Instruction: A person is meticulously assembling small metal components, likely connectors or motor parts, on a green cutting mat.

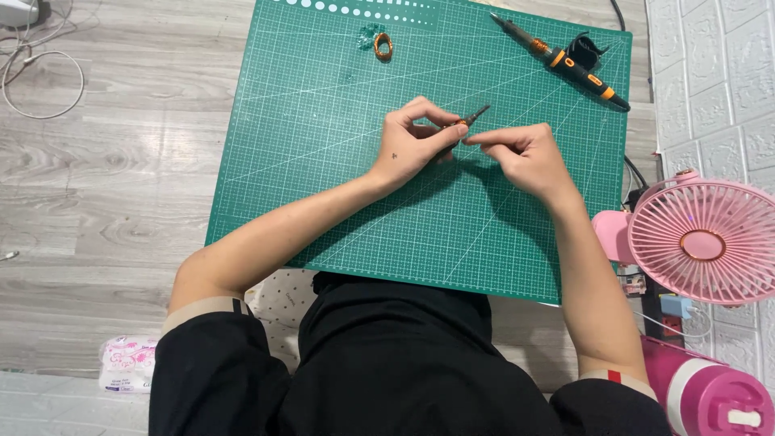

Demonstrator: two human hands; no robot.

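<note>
— What are your hands doing?
— Your left hand (408,144) pinches a slim tool (468,119) with an orange collar; your right hand (521,155) pinches something too small to see at its tip.
— Which way does it point?
— Up-right, over the gridded green mat (323,161). Farther off lies a black-orange iron (561,58).

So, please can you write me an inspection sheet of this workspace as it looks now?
Surface: green cutting mat with a grid, lying on a grey wood-look floor.
Job's things: small orange-and-grey tool, held over the mat.
Clutter: black-and-orange soldering iron; small orange ring; pink fan; pink bottle; tissue pack.
Grippers: left hand pinches the tool; right hand has its fingertips at the tool's near end.
Cables: white cable looped on the floor; black cable at the mat's right edge.
Surroundings: white brick-pattern wall.
</note>
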